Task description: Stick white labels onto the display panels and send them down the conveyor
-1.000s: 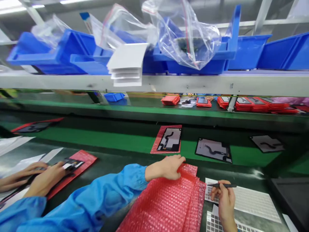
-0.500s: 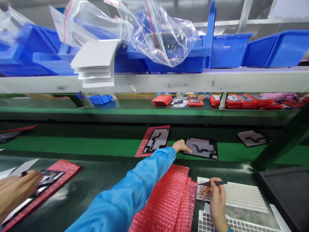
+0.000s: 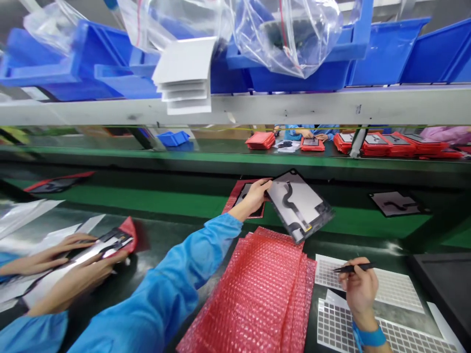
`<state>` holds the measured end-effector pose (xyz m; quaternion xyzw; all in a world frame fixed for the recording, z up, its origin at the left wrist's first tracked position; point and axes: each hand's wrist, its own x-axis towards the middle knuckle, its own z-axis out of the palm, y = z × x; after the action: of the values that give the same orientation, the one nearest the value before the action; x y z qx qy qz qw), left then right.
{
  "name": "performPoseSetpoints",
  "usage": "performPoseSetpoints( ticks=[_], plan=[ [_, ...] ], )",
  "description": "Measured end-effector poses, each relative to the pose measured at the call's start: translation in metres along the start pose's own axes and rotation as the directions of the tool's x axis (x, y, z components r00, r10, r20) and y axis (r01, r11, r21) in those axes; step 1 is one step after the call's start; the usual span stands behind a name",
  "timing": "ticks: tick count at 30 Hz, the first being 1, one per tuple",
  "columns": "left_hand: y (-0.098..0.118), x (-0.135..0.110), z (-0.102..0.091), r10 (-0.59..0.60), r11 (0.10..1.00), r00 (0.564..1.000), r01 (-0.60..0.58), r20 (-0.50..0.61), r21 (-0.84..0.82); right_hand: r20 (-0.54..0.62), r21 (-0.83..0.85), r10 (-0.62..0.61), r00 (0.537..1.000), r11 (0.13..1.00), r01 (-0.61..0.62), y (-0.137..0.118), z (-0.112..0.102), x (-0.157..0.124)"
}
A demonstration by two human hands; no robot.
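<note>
My left hand (image 3: 254, 197) grips one corner of a flat grey screen panel (image 3: 294, 201) with a black border and a dark ribbon cable on its back. The panel is tilted, raised above the green belt (image 3: 191, 208). Behind my wrist, a similar panel on a red sheet (image 3: 235, 196) is partly covered. In my right hand (image 3: 360, 289) are black tweezers (image 3: 355, 267), held over white sheets of small square stickers (image 3: 334, 272). Red bubble-wrap bags (image 3: 257, 289) lie stacked between my arms.
A co-worker's hands (image 3: 73, 269) handle a panel and red wrap at left. Another panel (image 3: 395, 203) lies on the belt at right. A black tray (image 3: 445, 284) sits at the right edge. Overhead, a shelf (image 3: 287, 108) carries blue bins (image 3: 386, 51) and plastic bags.
My left hand has lifted the panel off the belt and tilted it. The view has shifted. At left, the co-worker's two hands now hold the panel and red wrap.
</note>
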<state>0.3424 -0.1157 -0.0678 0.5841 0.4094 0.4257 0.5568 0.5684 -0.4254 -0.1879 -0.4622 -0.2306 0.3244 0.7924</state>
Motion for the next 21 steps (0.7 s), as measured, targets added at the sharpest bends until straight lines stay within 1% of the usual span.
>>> performPoseSetpoints(
  ticks=[2,4,7,9,12,15,18,19,20,21],
  plan=[
    [0.003,-0.019,-0.021,0.001,1.000,0.999,-0.001,0.037,-0.009,0.057,-0.072,0.037,0.998,0.997,-0.032,-0.006,-0.004,0.006],
    [-0.003,-0.043,-0.034,-0.031,0.999,0.994,0.030,0.106,0.016,0.114,-0.200,0.092,0.989,0.977,-0.068,-0.010,-0.006,0.012],
    [-0.028,-0.085,-0.037,-0.103,0.991,0.970,0.083,0.220,0.101,0.148,-0.393,0.168,0.975,0.915,-0.098,-0.007,-0.007,0.018],
    [-0.049,-0.110,-0.035,-0.130,0.983,0.959,0.090,0.253,0.163,0.154,-0.481,0.198,0.968,0.871,-0.102,-0.001,-0.007,0.021],
    [-0.073,-0.139,-0.034,-0.134,0.965,0.967,0.078,0.215,0.249,0.173,-0.553,0.232,0.957,0.827,-0.101,0.006,-0.008,0.020],
    [-0.084,-0.156,-0.040,-0.113,0.940,0.985,0.063,0.131,0.336,0.170,-0.568,0.290,0.942,0.810,-0.147,0.002,-0.007,0.014],
    [-0.083,-0.166,-0.046,-0.095,0.915,0.993,0.059,0.071,0.400,0.180,-0.585,0.351,0.919,0.789,-0.187,-0.007,-0.005,0.004],
    [-0.080,-0.168,-0.046,-0.092,0.891,0.994,0.055,0.061,0.450,0.183,-0.597,0.364,0.913,0.779,-0.191,-0.009,-0.005,0.001],
    [-0.077,-0.170,-0.046,-0.087,0.844,0.995,0.046,0.053,0.535,0.182,-0.612,0.374,0.910,0.767,-0.193,-0.010,-0.004,-0.002],
    [-0.073,-0.172,-0.045,-0.083,0.764,0.996,0.036,0.043,0.645,0.179,-0.626,0.380,0.907,0.756,-0.193,-0.010,-0.004,-0.003]
  ],
)
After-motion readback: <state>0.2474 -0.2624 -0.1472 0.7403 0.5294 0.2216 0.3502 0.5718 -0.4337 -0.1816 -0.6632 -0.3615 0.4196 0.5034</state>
